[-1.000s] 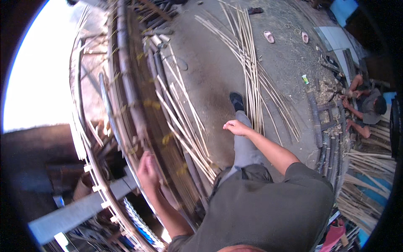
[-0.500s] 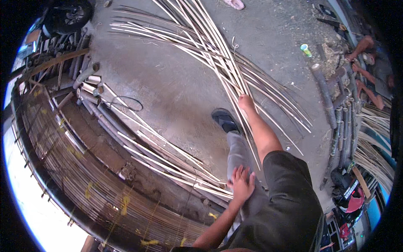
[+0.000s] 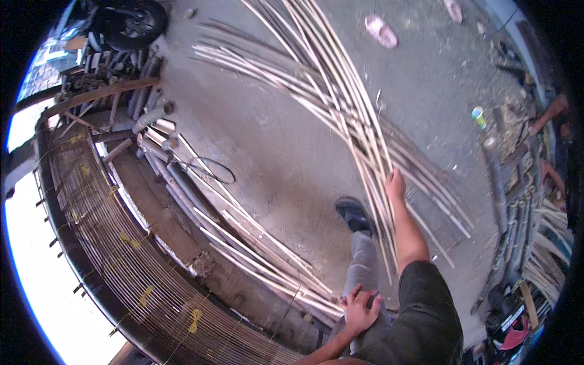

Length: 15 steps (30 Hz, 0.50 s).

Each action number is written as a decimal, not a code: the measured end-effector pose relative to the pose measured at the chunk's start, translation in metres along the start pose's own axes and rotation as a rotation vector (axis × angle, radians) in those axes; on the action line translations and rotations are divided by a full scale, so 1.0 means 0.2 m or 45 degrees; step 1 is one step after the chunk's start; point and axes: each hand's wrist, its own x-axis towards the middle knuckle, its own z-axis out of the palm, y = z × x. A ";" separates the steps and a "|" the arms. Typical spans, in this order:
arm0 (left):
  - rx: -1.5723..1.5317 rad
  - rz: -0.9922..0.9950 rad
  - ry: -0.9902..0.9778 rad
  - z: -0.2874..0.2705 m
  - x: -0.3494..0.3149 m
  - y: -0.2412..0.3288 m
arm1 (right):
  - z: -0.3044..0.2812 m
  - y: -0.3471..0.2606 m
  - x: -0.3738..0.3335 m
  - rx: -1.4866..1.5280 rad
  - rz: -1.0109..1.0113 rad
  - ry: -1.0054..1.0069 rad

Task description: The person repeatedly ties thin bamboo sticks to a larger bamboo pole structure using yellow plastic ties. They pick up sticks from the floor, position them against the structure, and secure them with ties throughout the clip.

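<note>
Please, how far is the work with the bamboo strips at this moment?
Done: many split bamboo strips lie spread on the concrete floor, and a second bundle lies beside the woven frame. In hand: the right hand reaches down onto the spread strips; whether it grips one is unclear. The left hand rests on the knee. Left: no strip is lifted yet.

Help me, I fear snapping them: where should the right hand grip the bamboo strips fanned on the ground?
Probably at the near ends by the right hand, coming from above. There the bamboo strips converge into one bunch, while farther off they fan apart over the concrete floor.
</note>
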 end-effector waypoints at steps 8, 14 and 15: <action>-0.751 -0.386 -0.314 -0.30 -0.27 -0.10 | -1.24 -0.98 -0.61 0.584 -0.391 0.498; -0.452 -0.133 0.223 -0.77 -0.58 -0.30 | -1.87 -1.96 -0.93 0.862 -0.671 0.417; -0.490 -0.109 0.370 -0.92 -0.63 -0.28 | -1.86 -2.15 -0.96 0.882 -0.831 0.458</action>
